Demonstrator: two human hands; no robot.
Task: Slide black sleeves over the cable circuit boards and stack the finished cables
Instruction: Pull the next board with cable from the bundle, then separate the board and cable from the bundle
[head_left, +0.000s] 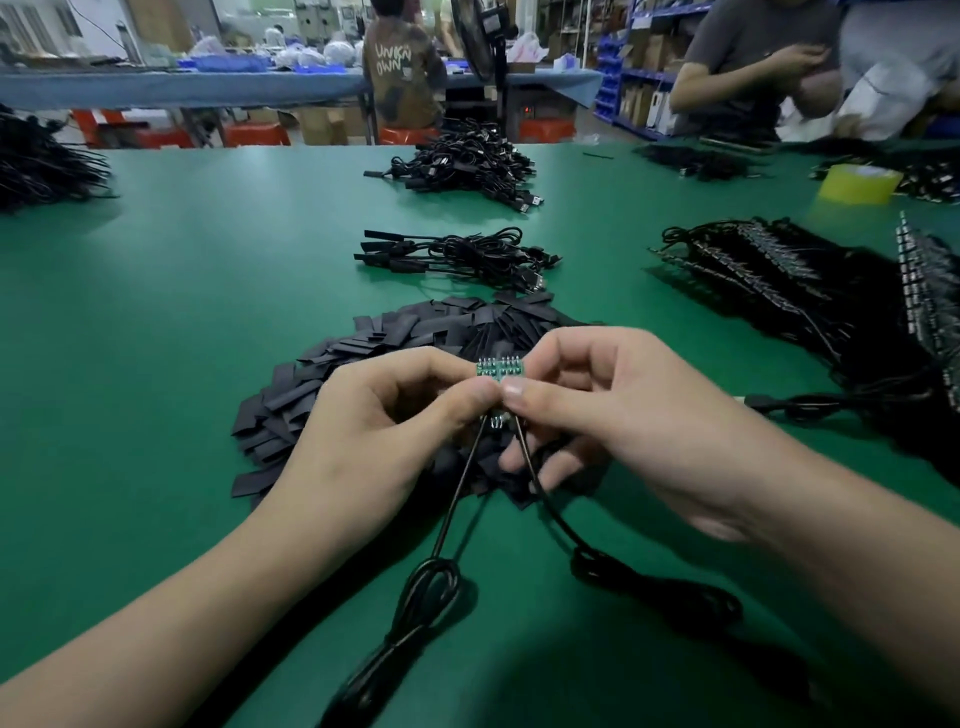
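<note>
A heap of flat black sleeves (415, 332) lies on a green bench (182, 312), and everything else is placed around that heap. Beyond it sits a small stack of finished cables (457, 257), and farther back a larger tangle of cables (467, 163). To the heap's right lie rows of unsleeved cables (779, 280), with a yellow tape roll (860, 183) behind them. Directly above the heap's near edge, the left hand (384, 415) and right hand (623, 405) meet, thumbs and forefingers closed tightly on a small green circuit board (500, 367) whose top edge shows above the fingers (511, 387). Two black cables (436, 571) trail from the board toward the viewer. Other workers sit in the workshop behind.
</note>
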